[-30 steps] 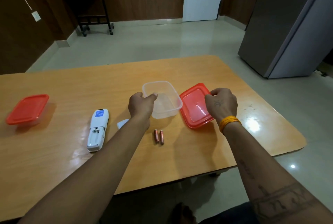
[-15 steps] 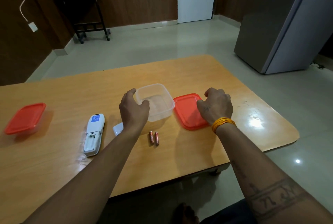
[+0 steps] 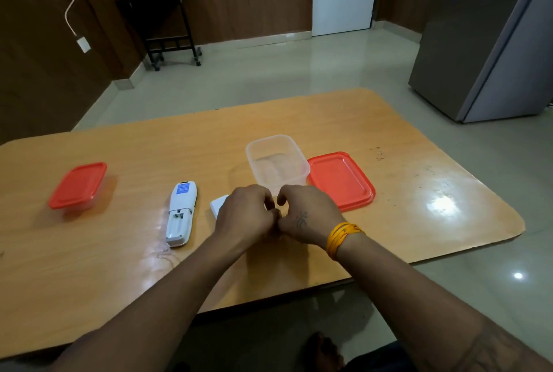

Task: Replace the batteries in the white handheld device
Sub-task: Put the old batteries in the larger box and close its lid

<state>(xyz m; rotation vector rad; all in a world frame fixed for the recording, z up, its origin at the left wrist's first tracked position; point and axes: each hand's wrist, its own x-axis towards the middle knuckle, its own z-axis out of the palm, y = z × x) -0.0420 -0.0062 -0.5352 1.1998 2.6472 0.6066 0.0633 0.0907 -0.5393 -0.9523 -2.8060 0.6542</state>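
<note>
Both hands are down on the table, knuckles together and fingers curled inward. The left hand and right hand cover whatever lies beneath them; no batteries show anywhere on the table, so they are probably under the fingers, but whether either hand has actually taken hold cannot be told.

Batteries of this kind would be small, hard, smooth and prone to roll. A fingertip pinch across the middle of the barrel is advised, one at a time.

The white handheld device lies face down just left of the left hand, its battery bay open (the bay looks empty). It is light, rigid plastic, best held by its long sides. Its detached cover lies between device and left hand.

Beyond the hands stand a clear tub and, beside it, its red lid. A second, lidded tub sits well apart at left.
</note>
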